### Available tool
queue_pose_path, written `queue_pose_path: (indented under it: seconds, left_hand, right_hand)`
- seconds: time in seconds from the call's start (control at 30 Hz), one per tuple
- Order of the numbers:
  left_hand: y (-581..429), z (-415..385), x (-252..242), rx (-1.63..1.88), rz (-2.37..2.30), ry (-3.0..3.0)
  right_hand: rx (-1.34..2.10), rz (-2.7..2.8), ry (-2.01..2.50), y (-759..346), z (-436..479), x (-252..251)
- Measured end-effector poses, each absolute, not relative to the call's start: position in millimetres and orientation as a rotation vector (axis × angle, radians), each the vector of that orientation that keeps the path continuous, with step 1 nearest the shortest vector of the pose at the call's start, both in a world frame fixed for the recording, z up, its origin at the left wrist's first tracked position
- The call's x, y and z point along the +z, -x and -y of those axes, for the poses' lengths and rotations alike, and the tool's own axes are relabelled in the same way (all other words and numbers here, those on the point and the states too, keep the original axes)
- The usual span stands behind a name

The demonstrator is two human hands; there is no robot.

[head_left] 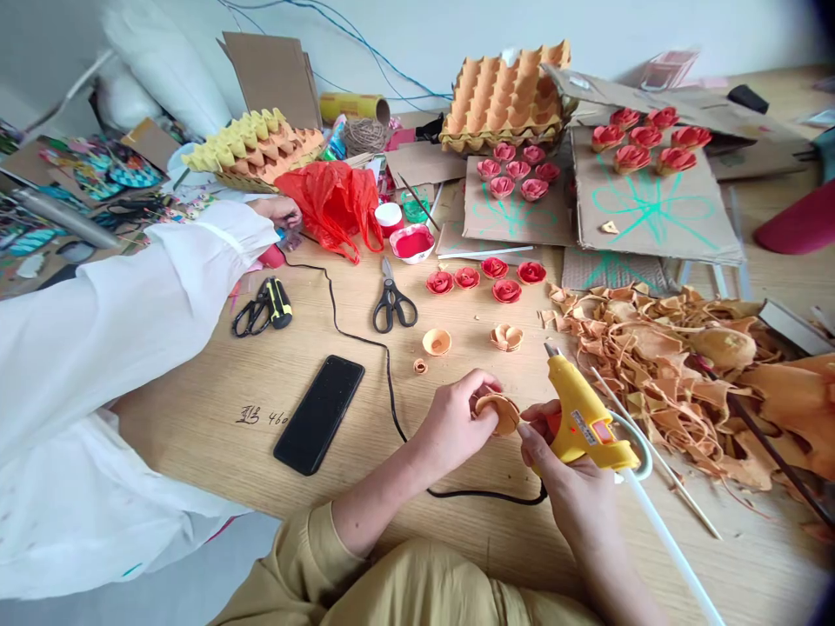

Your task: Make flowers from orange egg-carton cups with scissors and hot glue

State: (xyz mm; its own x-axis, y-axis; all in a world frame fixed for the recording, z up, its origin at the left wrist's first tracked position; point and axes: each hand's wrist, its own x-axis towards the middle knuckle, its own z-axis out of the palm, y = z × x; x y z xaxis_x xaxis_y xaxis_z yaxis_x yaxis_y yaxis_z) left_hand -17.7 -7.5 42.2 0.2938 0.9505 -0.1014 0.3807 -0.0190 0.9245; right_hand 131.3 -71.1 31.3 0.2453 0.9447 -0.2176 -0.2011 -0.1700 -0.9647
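My left hand (462, 419) pinches an unpainted paper-pulp flower (501, 414) of overlapping orange petals. My right hand (574, 482) is wrapped round a yellow glue gun (577, 409), its nozzle pointing up and left and a long white glue stick (671, 543) coming out of its rear. The right thumb tip also reaches the flower's edge. Beyond my hands are a plain pulp cup (437, 342), a small rolled bud (421, 367) and another unpainted flower (507, 337). Several red-painted pulp roses (507, 290) stand behind those.
Torn pulp scraps (652, 365) heap up at right. Black scissors (393, 304), a phone (319, 414) and a black cable (391, 382) lie at left. Behind are a red paint bowl (412, 243), cardboard (652, 209) bearing roses and egg trays (505, 100). A co-worker's white sleeve (150, 287) reaches in.
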Motion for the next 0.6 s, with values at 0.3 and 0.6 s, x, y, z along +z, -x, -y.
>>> queue_pose_path:
  seconds: [0.3,0.6]
  left_hand:
    - [19.3,12.2,36.6,0.774,-1.161,-1.69]
    - [20.3,15.0,36.5,0.625,-1.195,-1.404]
  right_hand:
    - [1.188,0.727,1.394,-129.7,68.4,28.6]
    - [1.254,0.784,1.357,-131.6,68.3,27.2]
